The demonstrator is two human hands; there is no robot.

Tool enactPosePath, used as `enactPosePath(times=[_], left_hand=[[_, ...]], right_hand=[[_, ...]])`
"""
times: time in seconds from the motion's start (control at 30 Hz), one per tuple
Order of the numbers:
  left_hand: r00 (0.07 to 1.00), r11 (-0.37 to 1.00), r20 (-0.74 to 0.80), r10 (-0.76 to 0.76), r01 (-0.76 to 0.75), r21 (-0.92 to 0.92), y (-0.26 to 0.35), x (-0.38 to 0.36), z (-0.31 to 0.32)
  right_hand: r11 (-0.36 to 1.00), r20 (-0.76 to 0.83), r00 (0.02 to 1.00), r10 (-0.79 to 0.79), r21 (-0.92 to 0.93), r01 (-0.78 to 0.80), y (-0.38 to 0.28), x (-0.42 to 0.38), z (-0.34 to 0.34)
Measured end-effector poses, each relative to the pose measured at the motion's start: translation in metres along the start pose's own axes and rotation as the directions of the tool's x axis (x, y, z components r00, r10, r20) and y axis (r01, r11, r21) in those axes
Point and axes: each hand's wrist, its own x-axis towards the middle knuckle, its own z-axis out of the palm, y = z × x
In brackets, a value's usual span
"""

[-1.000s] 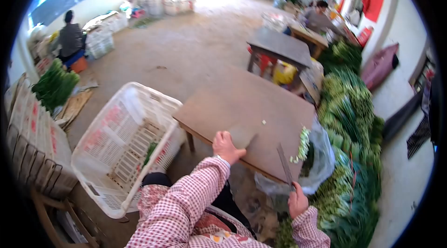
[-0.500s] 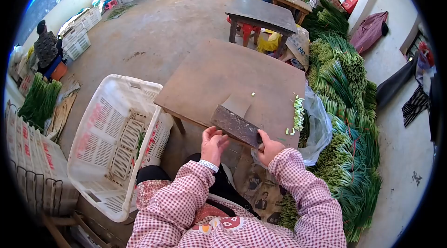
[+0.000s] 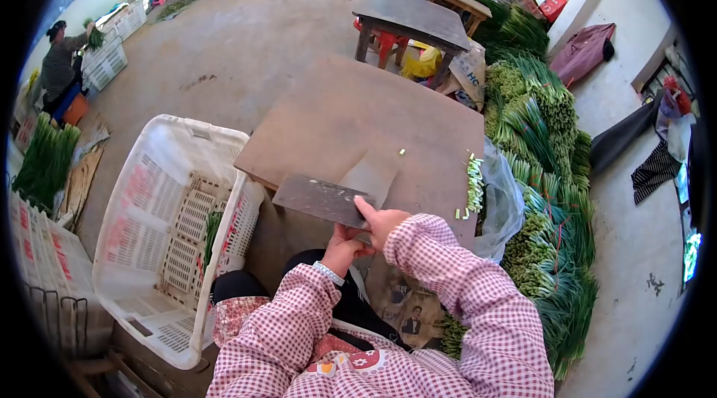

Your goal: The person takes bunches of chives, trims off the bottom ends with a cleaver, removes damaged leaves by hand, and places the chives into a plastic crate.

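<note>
A dark, flat, rectangular cleaver (image 3: pixel 320 200) with pale specks on its face is held low over the near edge of the brown table (image 3: pixel 321 110). My right hand (image 3: pixel 382 225) is closed around its right end, the thumb lying on top; the handle is hidden. Just below, my left hand (image 3: pixel 345 250) has its fingers curled against the cleaver's near right corner, touching my right fingers. A paler smooth patch (image 3: pixel 371 176) marks the tabletop behind the blade. Short cut stalk ends (image 3: pixel 475 183), white and green, lie in a row along the table's right edge.
A white plastic crate (image 3: pixel 123 237) stands left of the table with a few green stalks inside. Bundled green stalks (image 3: pixel 534 249) are heaped to the right, past a clear plastic bag (image 3: pixel 502 200). Behind is a dark table (image 3: pixel 411 17). A person (image 3: pixel 60 66) sits far left holding greens.
The cleaver has swung leftward and lies more level. My right hand has moved left and up, and my left hand has shifted from the blade's left part to beside my right hand.
</note>
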Motion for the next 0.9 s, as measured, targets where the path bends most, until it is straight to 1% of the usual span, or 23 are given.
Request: enactPosePath(times=[0.03,0.07,0.13,0.17,0.2,0.23,0.3,0.33,0.37,0.4,0.43,0.47,0.5,0.57,0.6,0.63,0.67,0.7,0.73,0.77,0.83,0.87,0.9], left_hand=[[1.0,0.999,-0.001,0.03,-0.03,-0.011,0.002,0.001,0.0],[1.0,0.999,-0.021,0.01,-0.009,0.043,0.004,0.0,-0.001],[0.999,0.995,-0.027,0.038,-0.035,0.092,0.008,-0.007,0.004],[0.998,0.989,-0.034,0.055,-0.05,0.136,0.01,-0.009,0.007],[0.999,0.982,-0.024,0.049,-0.043,0.181,0.01,-0.009,0.007],[0.999,0.984,-0.023,0.045,-0.04,0.175,0.009,-0.007,0.006],[0.998,0.975,0.009,0.068,-0.068,0.21,0.005,-0.007,0.001],[0.998,0.964,0.002,0.07,-0.069,0.256,0.008,-0.009,0.003],[0.997,0.964,0.0,0.071,-0.069,0.258,0.001,-0.005,0.0],[0.996,0.971,-0.019,0.083,-0.076,0.226,-0.011,0.003,-0.008],[0.994,0.976,-0.041,0.097,-0.087,0.198,-0.019,0.007,-0.013],[0.996,0.98,-0.063,0.066,-0.053,0.193,-0.018,0.008,-0.014],[0.995,0.977,-0.069,0.076,-0.061,0.202,-0.017,0.008,-0.017],[0.999,0.99,-0.035,0.041,-0.036,0.136,-0.017,0.011,-0.019],[0.996,0.99,-0.051,0.067,-0.06,0.127,-0.017,0.011,-0.017],[0.996,0.99,-0.053,0.067,-0.059,0.127,-0.009,0.003,-0.009],[0.995,0.988,-0.07,0.075,-0.065,0.14,-0.001,-0.006,-0.002],[0.992,0.986,-0.089,0.085,-0.071,0.152,0.005,-0.014,0.004],[0.978,0.971,-0.108,0.176,-0.155,0.184,0.006,-0.016,0.006],[0.977,0.971,-0.114,0.178,-0.155,0.183,0.005,-0.017,0.004],[0.924,0.978,-0.322,0.207,-0.194,0.073,0.007,-0.02,-0.003],[0.913,0.977,-0.348,0.211,-0.207,0.048,0.008,-0.024,-0.007],[0.917,0.973,-0.325,0.232,-0.212,0.097,0.012,-0.03,-0.009]], right_hand=[[0.999,-0.019,0.999,-0.03,-0.018,0.03,0.001,0.005,0.002],[0.997,-0.037,0.997,-0.064,-0.042,0.062,0.002,0.008,0.0],[0.994,-0.059,0.992,0.11,0.007,-0.11,0.019,-0.014,-0.009],[0.992,-0.123,0.985,0.119,0.049,-0.114,0.048,-0.021,-0.005],[0.978,-0.152,0.966,0.209,0.025,-0.208,0.07,-0.03,-0.008],[0.965,-0.196,0.945,0.261,0.016,-0.263,0.087,-0.043,-0.012],[0.981,-0.216,0.958,0.19,0.001,-0.194,0.116,-0.048,-0.001],[0.971,-0.087,0.967,0.238,0.014,-0.238,0.086,-0.049,-0.011],[0.995,-0.092,0.991,0.102,0.033,-0.099,0.074,-0.036,0.008],[0.996,-0.063,0.997,0.044,0.078,-0.039,0.043,-0.027,0.012],[0.998,-0.086,0.995,-0.041,0.041,0.045,0.021,-0.017,0.017],[0.999,-0.031,0.998,-0.053,-0.011,0.053,0.007,-0.002,0.017],[0.998,-0.037,0.997,-0.066,-0.008,0.066,-0.001,0.004,0.013],[0.981,0.021,0.982,-0.188,-0.051,0.189,-0.006,0.008,0.005],[0.985,-0.063,0.983,-0.171,-0.024,0.17,-0.009,0.002,0.004],[0.985,-0.062,0.983,-0.172,-0.023,0.171,-0.005,-0.004,0.003],[0.926,-0.198,0.961,-0.191,0.289,0.244,0.004,-0.012,0.002],[0.762,-0.328,0.931,-0.162,0.558,0.329,0.013,-0.018,0.003],[0.558,-0.524,0.835,-0.168,0.648,0.518,0.02,-0.019,0.007],[0.424,-0.299,0.952,-0.072,0.854,0.3,0.036,-0.028,0.003],[0.227,-0.378,0.918,0.116,0.91,0.346,0.041,-0.048,0.002],[0.22,-0.373,0.92,0.117,0.913,0.343,0.046,-0.057,0.005],[0.196,-0.295,0.942,0.161,0.945,0.263,0.051,-0.065,0.01]])
